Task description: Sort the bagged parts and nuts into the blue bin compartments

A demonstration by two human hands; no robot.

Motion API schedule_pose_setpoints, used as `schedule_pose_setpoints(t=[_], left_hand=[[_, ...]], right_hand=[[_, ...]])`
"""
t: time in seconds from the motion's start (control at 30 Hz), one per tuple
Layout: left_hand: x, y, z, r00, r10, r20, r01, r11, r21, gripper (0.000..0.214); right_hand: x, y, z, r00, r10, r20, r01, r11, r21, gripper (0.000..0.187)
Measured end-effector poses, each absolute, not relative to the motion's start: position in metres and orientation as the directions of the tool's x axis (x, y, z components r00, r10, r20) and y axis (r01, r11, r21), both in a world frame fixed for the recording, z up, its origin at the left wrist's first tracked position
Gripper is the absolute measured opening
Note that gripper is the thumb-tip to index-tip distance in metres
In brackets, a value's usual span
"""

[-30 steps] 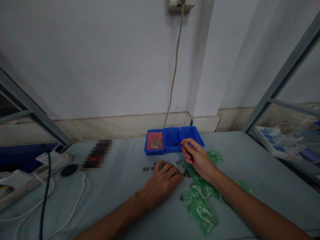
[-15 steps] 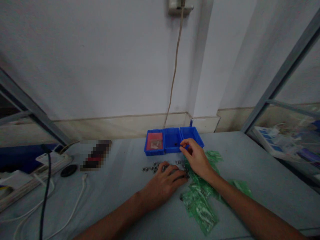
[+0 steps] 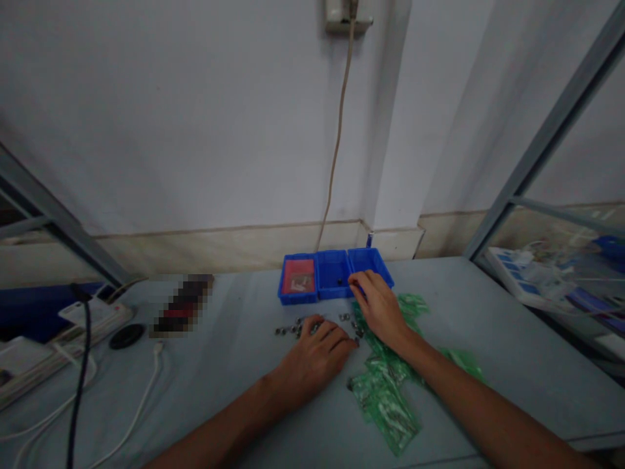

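Note:
My left hand (image 3: 319, 345) lies palm down over a scatter of small metal parts (image 3: 294, 327), fingers bent but slightly apart, tips touching the table among the pieces. My right hand (image 3: 378, 305) hovers at the front of the blue bins, its thumb and fingertips drawn together by the divide between the middle bin (image 3: 333, 260) and the right bin (image 3: 366, 257). Whatever is in that pinch is too small to make out. One dark little piece (image 3: 340, 282) lies in the middle bin. Green plastic bags (image 3: 390, 410) with parts inside lie beneath and beside my right forearm.
The left bin (image 3: 299, 299) holds a red card and a small clear packet. To the left are a round black disc (image 3: 127, 336), a white cable (image 3: 151, 384), a black cable (image 3: 81, 384) and a power strip (image 3: 105, 321). Metal frame bars (image 3: 541, 140) rise at both sides.
My left hand's fingers have drawn closer together over the metal parts. My right hand stays by the bins with its fingers curled in slightly more. The view has shifted a little.

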State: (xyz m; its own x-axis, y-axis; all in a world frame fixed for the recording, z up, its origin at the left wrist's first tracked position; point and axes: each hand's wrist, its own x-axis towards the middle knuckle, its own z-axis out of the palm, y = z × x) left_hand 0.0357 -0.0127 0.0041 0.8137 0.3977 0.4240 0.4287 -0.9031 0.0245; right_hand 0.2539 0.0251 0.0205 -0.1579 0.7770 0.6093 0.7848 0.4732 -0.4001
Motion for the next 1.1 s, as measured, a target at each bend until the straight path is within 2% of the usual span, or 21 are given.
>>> schedule_pose_setpoints(t=[0.13, 0.23, 0.3, 0.4, 0.53, 0.7, 0.8, 0.93, 1.1], left_hand=[[0.035, -0.013, 0.003, 0.811, 0.422, 0.405, 0.451, -0.892, 0.026, 0.023], [0.033, -0.013, 0.002, 0.805, 0.435, 0.403, 0.463, -0.886, 0.032, 0.025], [0.032, -0.013, 0.002, 0.800, 0.444, 0.403, 0.474, -0.880, 0.030, 0.028], [0.030, -0.013, 0.003, 0.801, 0.456, 0.388, 0.482, -0.876, 0.035, 0.028], [0.030, -0.013, 0.004, 0.799, 0.465, 0.380, 0.491, -0.870, 0.032, 0.018], [0.031, -0.014, 0.003, 0.784, 0.462, 0.415, 0.493, -0.869, 0.036, 0.012], [0.031, -0.013, 0.001, 0.779, 0.453, 0.433, 0.483, -0.874, 0.046, 0.008], [0.029, -0.013, 0.001, 0.767, 0.464, 0.444, 0.485, -0.871, 0.072, 0.002], [0.028, -0.014, 0.004, 0.756, 0.500, 0.423, 0.499, -0.858, 0.122, 0.004]], right_hand=[[0.253, 0.025, 0.023, -0.175, 0.781, 0.600, 0.787, 0.478, -0.391, 0.030], [0.256, 0.019, 0.035, -0.199, 0.799, 0.567, 0.754, 0.495, -0.432, 0.022], [0.261, 0.013, 0.045, -0.333, 0.818, 0.469, 0.705, 0.546, -0.452, 0.015], [0.268, 0.003, 0.057, -0.569, 0.793, 0.215, 0.662, 0.598, -0.452, 0.013], [0.274, -0.005, 0.061, -0.625, 0.780, 0.030, 0.712, 0.585, -0.388, 0.007], [0.272, -0.007, 0.065, -0.612, 0.790, -0.042, 0.758, 0.569, -0.319, 0.003], [0.271, -0.010, 0.068, -0.618, 0.784, -0.066, 0.754, 0.567, -0.333, 0.009], [0.273, -0.013, 0.069, -0.622, 0.779, -0.076, 0.744, 0.558, -0.369, 0.002], [0.274, -0.014, 0.064, -0.618, 0.783, -0.069, 0.746, 0.556, -0.367, 0.007]])
